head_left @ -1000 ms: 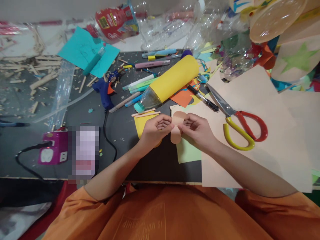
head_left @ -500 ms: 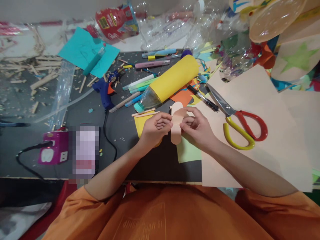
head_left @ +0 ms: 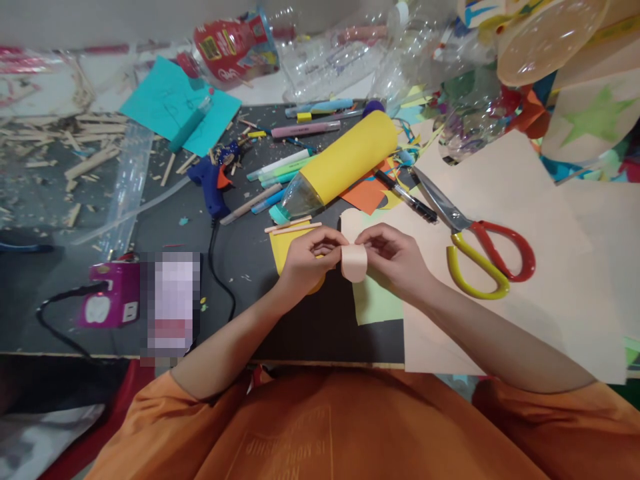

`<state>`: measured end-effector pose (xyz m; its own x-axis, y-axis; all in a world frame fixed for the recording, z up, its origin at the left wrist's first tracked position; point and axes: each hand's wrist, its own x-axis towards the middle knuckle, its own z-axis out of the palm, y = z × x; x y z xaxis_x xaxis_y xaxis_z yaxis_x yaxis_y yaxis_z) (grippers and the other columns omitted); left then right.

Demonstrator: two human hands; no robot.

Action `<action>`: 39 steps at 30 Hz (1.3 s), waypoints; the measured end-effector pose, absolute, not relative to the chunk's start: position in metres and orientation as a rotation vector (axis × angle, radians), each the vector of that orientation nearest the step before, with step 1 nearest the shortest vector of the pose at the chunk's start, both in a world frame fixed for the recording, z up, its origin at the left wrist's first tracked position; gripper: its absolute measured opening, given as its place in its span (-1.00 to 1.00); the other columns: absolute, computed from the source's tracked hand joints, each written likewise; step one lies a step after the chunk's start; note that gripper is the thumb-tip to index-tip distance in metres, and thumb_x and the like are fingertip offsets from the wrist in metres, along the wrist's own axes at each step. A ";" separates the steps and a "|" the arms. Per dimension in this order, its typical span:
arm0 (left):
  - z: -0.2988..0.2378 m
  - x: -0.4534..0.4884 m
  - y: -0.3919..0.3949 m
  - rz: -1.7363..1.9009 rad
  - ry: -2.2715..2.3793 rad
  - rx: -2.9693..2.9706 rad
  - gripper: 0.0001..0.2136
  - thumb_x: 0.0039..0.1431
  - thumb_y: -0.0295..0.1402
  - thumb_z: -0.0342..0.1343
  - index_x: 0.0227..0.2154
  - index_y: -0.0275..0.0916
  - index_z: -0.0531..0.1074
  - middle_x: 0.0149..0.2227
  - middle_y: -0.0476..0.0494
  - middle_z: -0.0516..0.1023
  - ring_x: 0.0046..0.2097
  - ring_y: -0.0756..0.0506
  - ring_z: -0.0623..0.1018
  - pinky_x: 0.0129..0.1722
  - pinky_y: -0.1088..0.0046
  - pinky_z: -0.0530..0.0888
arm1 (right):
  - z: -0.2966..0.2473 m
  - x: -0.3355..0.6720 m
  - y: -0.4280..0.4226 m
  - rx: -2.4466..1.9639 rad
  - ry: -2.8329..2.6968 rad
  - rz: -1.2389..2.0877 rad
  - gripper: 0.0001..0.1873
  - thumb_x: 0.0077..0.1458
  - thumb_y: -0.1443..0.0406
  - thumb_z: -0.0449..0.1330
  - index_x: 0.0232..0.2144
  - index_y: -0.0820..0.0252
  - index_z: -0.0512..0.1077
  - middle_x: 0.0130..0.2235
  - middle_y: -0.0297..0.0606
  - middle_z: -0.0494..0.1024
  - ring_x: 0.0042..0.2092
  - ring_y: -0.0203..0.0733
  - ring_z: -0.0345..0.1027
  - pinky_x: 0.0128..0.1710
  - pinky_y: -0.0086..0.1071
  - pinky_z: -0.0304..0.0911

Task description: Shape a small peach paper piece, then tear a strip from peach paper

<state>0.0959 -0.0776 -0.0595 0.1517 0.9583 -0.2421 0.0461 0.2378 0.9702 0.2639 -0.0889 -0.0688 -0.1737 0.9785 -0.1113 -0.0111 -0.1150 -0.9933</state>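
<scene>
Between my fingertips is a small peach paper strip (head_left: 355, 263) with a rounded lower end, bent over at the top. My left hand (head_left: 316, 255) pinches its left edge, and my right hand (head_left: 393, 250) pinches its right edge. Under and beside my left hand lies a yellow paper piece (head_left: 281, 250) with two thin wooden sticks (head_left: 295, 228) on it. Pale green paper (head_left: 377, 303) lies below my right hand. Just beyond the hands rests a bottle wrapped in yellow paper (head_left: 350, 157), lying on its side with a teal cap.
Scissors (head_left: 463, 230) with red and yellow handles lie on a large peach sheet (head_left: 450, 347) at right. A blue glue gun (head_left: 210, 187), its cord, and several markers (head_left: 285, 170) are to the left. Clear plastic bottles (head_left: 330, 63) crowd the back. Wood scraps (head_left: 95, 157) litter the far left.
The peach strip was held longer and flatter; now its upper part is bent over and less of it shows. My fingertips have come together near its top edge.
</scene>
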 end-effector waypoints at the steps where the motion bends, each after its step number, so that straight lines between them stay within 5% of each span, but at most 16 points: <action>1: -0.060 0.096 -0.078 0.911 1.212 1.137 -0.93 -0.14 -0.39 0.25 -0.55 -0.24 0.47 -0.53 0.00 0.52 -0.48 0.04 0.48 -0.51 0.59 0.41 | -0.069 0.264 -0.089 -1.182 -1.265 1.428 -0.92 -0.03 0.29 0.30 -0.43 0.12 0.46 -0.40 -0.35 0.51 -0.38 -0.31 0.37 -0.35 -0.38 0.29; 12: -0.060 0.094 -0.079 0.916 1.194 1.198 -0.91 -0.10 -0.36 0.27 -0.49 -0.25 0.53 -0.43 -0.07 0.60 -0.38 -0.01 0.56 -0.32 0.51 0.51 | -0.071 0.264 -0.092 -1.199 -1.256 1.411 -0.74 -0.03 0.07 0.36 -0.46 0.12 0.48 -0.41 -0.31 0.55 -0.39 -0.28 0.41 -0.34 -0.35 0.35; 25: -0.066 0.090 -0.077 0.989 1.185 1.528 -0.78 0.00 -0.13 0.31 -0.51 -0.18 0.57 -0.40 -0.07 0.47 -0.37 -0.01 0.44 -0.39 0.49 0.39 | -0.068 0.264 -0.094 -1.243 -1.353 1.295 -0.88 0.04 0.21 0.31 -0.46 0.12 0.51 -0.40 -0.32 0.60 -0.38 -0.27 0.44 -0.34 -0.36 0.37; 32: -0.066 0.088 -0.077 0.975 1.162 1.754 -0.65 0.09 0.04 0.20 -0.51 -0.15 0.54 -0.46 -0.10 0.53 -0.36 -0.07 0.44 -0.27 0.35 0.37 | -0.069 0.262 -0.093 -1.221 -1.416 1.271 -0.86 0.05 0.19 0.30 -0.42 0.12 0.49 -0.40 -0.30 0.59 -0.38 -0.26 0.43 -0.36 -0.36 0.35; 39: -0.069 0.090 -0.079 0.992 1.184 1.807 -0.75 0.19 -0.14 0.14 -0.50 -0.18 0.49 -0.45 -0.10 0.51 -0.36 -0.07 0.43 -0.32 0.39 0.35 | -0.068 0.263 -0.093 -1.257 -1.429 1.282 -0.85 0.07 0.20 0.27 -0.46 0.14 0.48 -0.43 -0.30 0.58 -0.40 -0.25 0.42 -0.37 -0.35 0.33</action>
<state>0.0896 -0.0793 -0.0692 0.2732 0.9406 0.2015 0.3630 -0.2948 0.8839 0.2630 -0.0930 -0.0677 -0.1634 0.9857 -0.0421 0.1489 -0.0176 -0.9887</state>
